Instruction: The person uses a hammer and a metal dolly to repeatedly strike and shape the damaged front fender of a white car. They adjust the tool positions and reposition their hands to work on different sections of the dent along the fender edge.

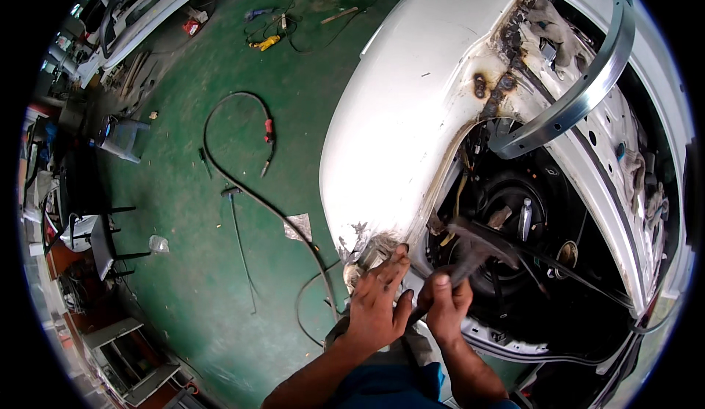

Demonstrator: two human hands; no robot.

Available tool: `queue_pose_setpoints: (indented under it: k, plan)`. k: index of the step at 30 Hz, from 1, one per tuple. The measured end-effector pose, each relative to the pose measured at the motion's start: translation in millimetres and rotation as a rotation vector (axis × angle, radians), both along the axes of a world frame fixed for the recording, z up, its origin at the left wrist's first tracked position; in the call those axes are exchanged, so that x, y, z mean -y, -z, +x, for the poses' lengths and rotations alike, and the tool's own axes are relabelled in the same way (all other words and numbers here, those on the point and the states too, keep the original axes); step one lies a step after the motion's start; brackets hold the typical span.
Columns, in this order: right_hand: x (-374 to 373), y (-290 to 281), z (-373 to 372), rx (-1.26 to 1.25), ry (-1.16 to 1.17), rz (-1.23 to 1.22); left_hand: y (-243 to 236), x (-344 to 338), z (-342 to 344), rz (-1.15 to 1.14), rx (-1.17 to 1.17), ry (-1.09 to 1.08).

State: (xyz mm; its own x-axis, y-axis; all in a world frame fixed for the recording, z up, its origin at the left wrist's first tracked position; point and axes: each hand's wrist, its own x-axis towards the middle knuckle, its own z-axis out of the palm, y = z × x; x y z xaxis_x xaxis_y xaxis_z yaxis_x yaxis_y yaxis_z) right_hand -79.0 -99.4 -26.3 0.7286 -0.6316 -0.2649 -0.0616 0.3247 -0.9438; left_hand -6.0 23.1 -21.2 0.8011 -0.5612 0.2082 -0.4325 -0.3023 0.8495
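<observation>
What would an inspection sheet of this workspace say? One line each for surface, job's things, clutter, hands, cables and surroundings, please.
Surface: green floor, with scattered small debris.
Job's things: white car body, with dark, scorched-looking patches along its upper seam; hammer-like tool, blurred; curved metal strip over the opening.
Clutter: pale sheet, yellow item and crumpled clear plastic on the floor.
Hands: left hand laid with fingers extended over the scuffed body corner; right hand closed around the tool's handle.
Cables: black hose with red grip, looped across the floor.
Surroundings: small stool at left; another vehicle body at upper left.
</observation>
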Motion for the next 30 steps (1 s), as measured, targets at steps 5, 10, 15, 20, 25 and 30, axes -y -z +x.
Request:
queue_pose_setpoints:
  k: [5,10,15,20,25,30]
  plan:
    - [-8,3,6,-0.104,-0.085,-0.143,0,-2,0,0.014,0.022,0.007]
    - [-3,5,3,0.01,-0.112,-0.208,1,-1,-2,0.01,0.011,0.018]
    - [12,2,-10,-0.052,-0.206,-0.312,5,-7,-4,-0.017,-0.027,0.024]
    - [37,-20,-7,-0.092,-0.238,-0.5,11,-9,-9,-0.048,-0.069,0.029]
    - [67,-64,6,-0.161,-0.486,-1.003,12,-12,-13,-0.049,-0.082,0.008]
    - [77,-87,17,-0.085,-0.583,-1.392,11,-10,-12,-0.056,-0.076,-0.005]
